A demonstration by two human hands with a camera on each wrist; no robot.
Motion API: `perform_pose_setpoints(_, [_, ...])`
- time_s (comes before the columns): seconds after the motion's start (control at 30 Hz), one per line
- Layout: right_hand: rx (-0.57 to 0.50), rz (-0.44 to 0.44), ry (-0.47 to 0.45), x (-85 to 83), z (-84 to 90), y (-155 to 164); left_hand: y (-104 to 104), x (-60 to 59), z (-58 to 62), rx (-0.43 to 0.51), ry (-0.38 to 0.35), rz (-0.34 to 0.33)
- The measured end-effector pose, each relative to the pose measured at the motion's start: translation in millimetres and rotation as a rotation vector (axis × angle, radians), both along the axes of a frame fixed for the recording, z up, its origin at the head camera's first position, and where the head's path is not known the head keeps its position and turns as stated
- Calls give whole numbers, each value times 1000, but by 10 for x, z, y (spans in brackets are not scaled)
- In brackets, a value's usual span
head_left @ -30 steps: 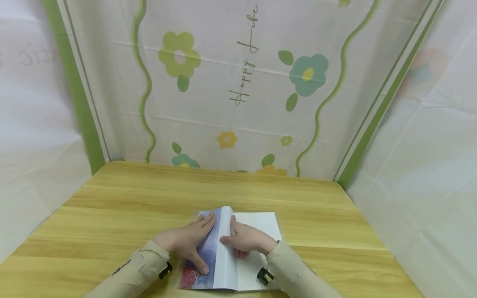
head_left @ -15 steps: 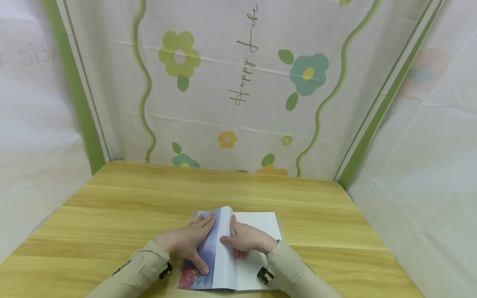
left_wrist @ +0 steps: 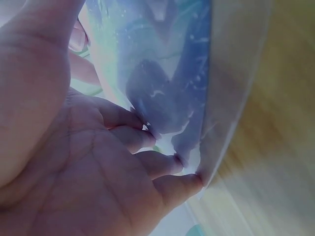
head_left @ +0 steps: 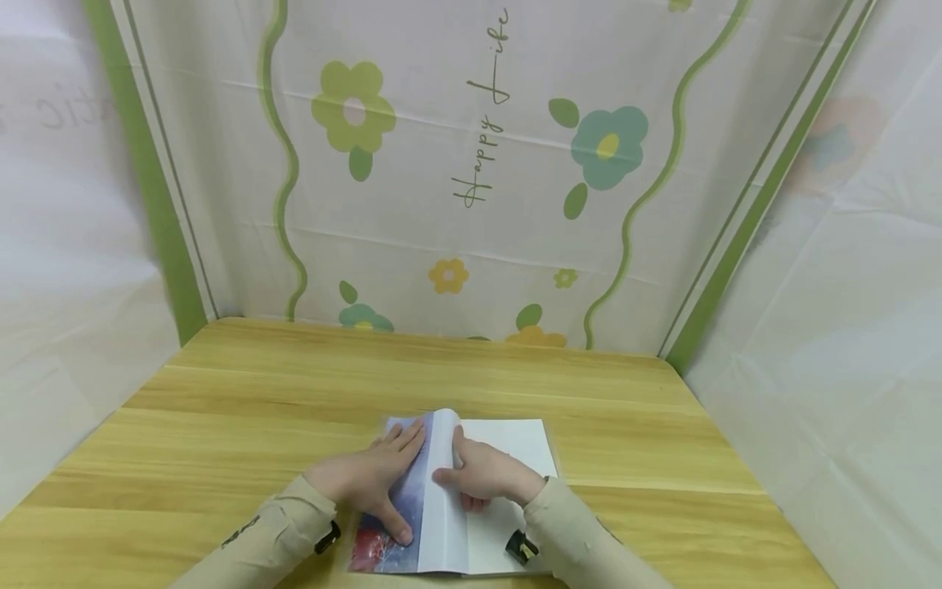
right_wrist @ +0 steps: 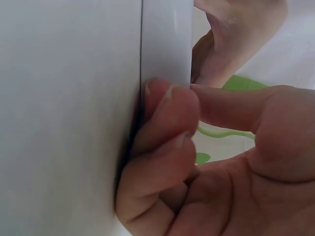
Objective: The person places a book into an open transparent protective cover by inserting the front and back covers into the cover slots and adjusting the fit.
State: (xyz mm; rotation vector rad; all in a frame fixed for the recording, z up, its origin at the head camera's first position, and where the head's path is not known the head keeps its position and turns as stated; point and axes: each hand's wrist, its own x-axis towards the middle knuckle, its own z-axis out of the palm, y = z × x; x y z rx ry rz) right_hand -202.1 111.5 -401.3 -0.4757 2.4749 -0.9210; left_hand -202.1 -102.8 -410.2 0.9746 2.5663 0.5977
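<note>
Book (head_left: 508,442) on table (head_left: 221,409); L hand (head_left: 368,478) flat on cover | R hand (head_left: 482,474) pinches page (head_left: 444,491)

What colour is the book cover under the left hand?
Blue-violet, turning red at its near corner, on the book cover under the left hand; head view shows it best.

The thin white-paged book with a blue-and-red picture cover (head_left: 449,523) runs off the head view's bottom edge; cream sleeves (head_left: 280,540) hide its near corners.
</note>
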Motion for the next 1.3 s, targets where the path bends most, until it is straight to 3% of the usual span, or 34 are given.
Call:
perform_pose_setpoints(0.6, [3, -12, 38, 22, -21, -12, 11, 4, 10, -12, -7, 4])
perform_pose_setpoints(0.93, [37, -18, -16, 21, -4, 18, 23, 16, 17, -35, -16, 26])
perform_pose_setpoints(1.3, [65, -15, 53, 32, -20, -24, 35, 60, 2, -41, 15, 29])
